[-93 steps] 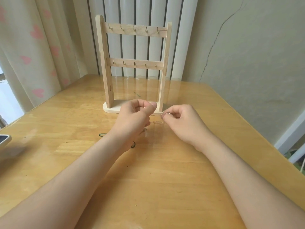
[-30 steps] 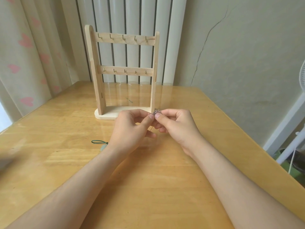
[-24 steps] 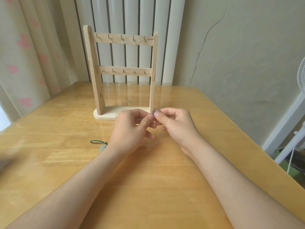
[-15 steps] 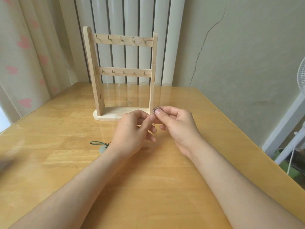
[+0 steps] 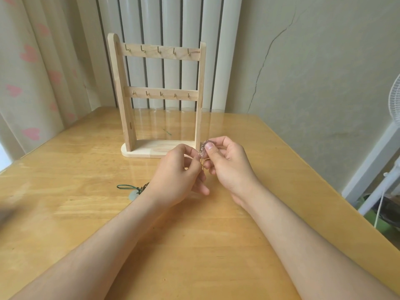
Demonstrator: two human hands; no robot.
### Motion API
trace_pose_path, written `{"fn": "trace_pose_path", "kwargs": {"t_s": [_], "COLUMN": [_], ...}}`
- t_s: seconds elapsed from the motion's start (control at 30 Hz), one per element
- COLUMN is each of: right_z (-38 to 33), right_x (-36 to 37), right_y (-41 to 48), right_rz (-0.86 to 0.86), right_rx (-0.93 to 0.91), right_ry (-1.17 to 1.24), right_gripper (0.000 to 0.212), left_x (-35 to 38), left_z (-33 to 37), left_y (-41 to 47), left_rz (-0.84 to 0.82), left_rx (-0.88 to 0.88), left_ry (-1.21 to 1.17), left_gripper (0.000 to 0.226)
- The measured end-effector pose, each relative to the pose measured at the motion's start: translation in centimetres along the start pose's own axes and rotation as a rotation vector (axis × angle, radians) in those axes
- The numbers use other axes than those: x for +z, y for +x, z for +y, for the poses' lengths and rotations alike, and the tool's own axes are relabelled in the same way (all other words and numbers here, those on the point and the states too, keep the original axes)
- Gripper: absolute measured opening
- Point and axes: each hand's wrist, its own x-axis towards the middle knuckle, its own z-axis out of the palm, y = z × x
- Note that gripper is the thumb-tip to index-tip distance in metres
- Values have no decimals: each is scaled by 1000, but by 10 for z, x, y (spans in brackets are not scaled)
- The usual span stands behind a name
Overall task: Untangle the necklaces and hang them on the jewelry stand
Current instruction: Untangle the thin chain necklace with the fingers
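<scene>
A wooden jewelry stand (image 5: 159,148) with two rows of bare metal hooks stands at the back of the table. Just in front of its right post, my right hand (image 5: 229,167) pinches a bunched silver chain necklace (image 5: 203,148) between thumb and forefinger. My left hand (image 5: 177,176) pinches the same chain from the left, fingertips close to the right hand's. A green cord necklace with a pale pendant (image 5: 132,191) lies on the table, partly hidden behind my left wrist.
The wooden table (image 5: 65,213) runs to an edge on the right, beyond which stands a white fan (image 5: 394,118). A curtain hangs at the left and a radiator and cracked wall lie behind the stand.
Both hands have stayed close together on the chain; the right hand has lifted its bunched part slightly and the left fingers have shifted on it. The green necklace has not moved.
</scene>
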Motion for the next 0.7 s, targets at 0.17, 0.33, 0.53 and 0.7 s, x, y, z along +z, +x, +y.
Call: {"fn": "trace_pose_path", "kwargs": {"t_s": [0.17,0.33,0.53,0.7], "right_z": [-5,-6,-5,-6], "right_x": [1,2,-1,3], "right_y": [-4,-4,-4,-5], "right_rz": [-17,-35,-7,-4], "right_rx": [51,48,27,37], "right_ry": [-1,22,30,44], "right_gripper": [7,11,13,11], "left_x": [-3,-6,-5,-3], "left_z": [0,-3,1,4], "left_y": [1,2,1,0], "left_rz": [73,83,21,-14], "left_rx": [34,46,-112,-111], "left_ry": [103,125,-155,-227], "left_gripper": [7,7,17,19]}}
